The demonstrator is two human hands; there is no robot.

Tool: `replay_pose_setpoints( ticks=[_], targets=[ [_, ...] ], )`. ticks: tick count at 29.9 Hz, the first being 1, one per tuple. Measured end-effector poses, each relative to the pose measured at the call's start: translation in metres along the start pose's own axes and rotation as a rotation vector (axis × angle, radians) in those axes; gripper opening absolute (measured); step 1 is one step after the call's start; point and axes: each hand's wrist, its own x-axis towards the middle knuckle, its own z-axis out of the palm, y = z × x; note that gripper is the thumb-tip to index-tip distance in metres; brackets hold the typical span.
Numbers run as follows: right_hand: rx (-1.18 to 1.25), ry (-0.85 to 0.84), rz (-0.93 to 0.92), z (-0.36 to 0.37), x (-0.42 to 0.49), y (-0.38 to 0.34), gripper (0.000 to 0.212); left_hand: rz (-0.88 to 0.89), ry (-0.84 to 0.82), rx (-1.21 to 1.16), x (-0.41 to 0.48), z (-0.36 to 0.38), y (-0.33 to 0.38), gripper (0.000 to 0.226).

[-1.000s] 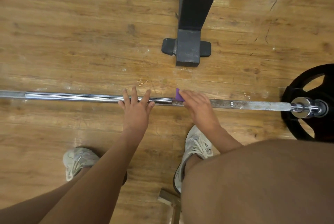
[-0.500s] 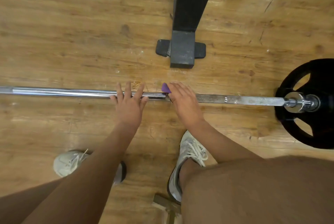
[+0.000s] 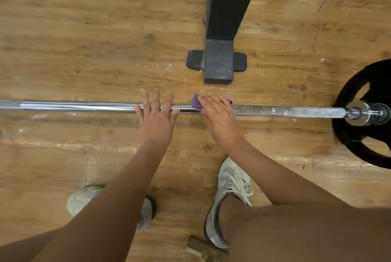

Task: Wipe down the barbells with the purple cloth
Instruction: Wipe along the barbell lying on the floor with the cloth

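As you look down in the head view, a long chrome steel barbell (image 3: 84,106) lies left to right across the scuffed wooden plank floor (image 3: 84,28), its right end carrying a black spoked weight plate (image 3: 359,141). Your left hand (image 3: 157,121) is released: its fingers are straight and spread, laid flat across the bright, smooth part of the bar. Just to its right and apart from it, your right hand (image 3: 218,117) grasps the small purple cloth (image 3: 196,103), fingers curved over it and pressing it onto the shaft where the bright chrome meets the duller, rougher stretch; purple shows on either side of the fingers. Beyond the bar a black metal rack upright (image 3: 220,60) stands on a flat foot, near the cloth but clear of the bar. On the near side are your pale grey laced trainers, the right one (image 3: 230,187) below your right wrist, the left one (image 3: 84,198) partly hidden by your left forearm.
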Motion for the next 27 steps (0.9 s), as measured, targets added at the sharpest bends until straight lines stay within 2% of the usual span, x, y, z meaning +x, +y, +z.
replay_pose_setpoints(
  ticks=[3, 4, 9, 10, 14, 18, 23, 25, 27],
  targets=[
    [0.003, -0.011, -0.106, 0.003, -0.006, -0.006, 0.065, -0.002, -0.007, 0.002, 0.006, -0.002, 0.001, 0.053],
    [0.000, -0.013, -0.138, -0.001, -0.002, -0.002, 0.067, -0.008, -0.014, 0.001, 0.008, -0.004, 0.001, 0.053],
    [0.049, -0.033, 0.030, -0.009, 0.029, 0.014, 0.037, -0.003, -0.076, 0.039, 0.020, -0.012, 0.004, 0.054],
    [0.033, -0.018, 0.025, -0.006, 0.027, 0.009, 0.038, -0.004, -0.081, 0.040, 0.021, -0.013, 0.004, 0.054],
    [-0.052, 0.000, -0.111, 0.007, 0.012, 0.004, 0.062, -0.013, -0.096, 0.014, 0.029, -0.018, 0.005, 0.053],
    [0.023, -0.064, -0.108, -0.012, 0.037, 0.012, 0.045, -0.004, -0.107, -0.007, 0.034, -0.022, 0.006, 0.052],
    [0.065, -0.293, -0.012, -0.031, 0.068, 0.016, 0.066, -0.008, -0.115, 0.000, 0.039, -0.023, 0.006, 0.053],
    [-0.002, -0.328, -0.037, -0.028, 0.070, 0.012, 0.058, -0.009, -0.111, 0.003, 0.040, -0.022, 0.006, 0.053],
    [-0.023, -0.274, -0.072, -0.024, 0.065, 0.006, 0.047, -0.008, -0.109, 0.001, 0.041, -0.021, 0.006, 0.053]
  ],
)
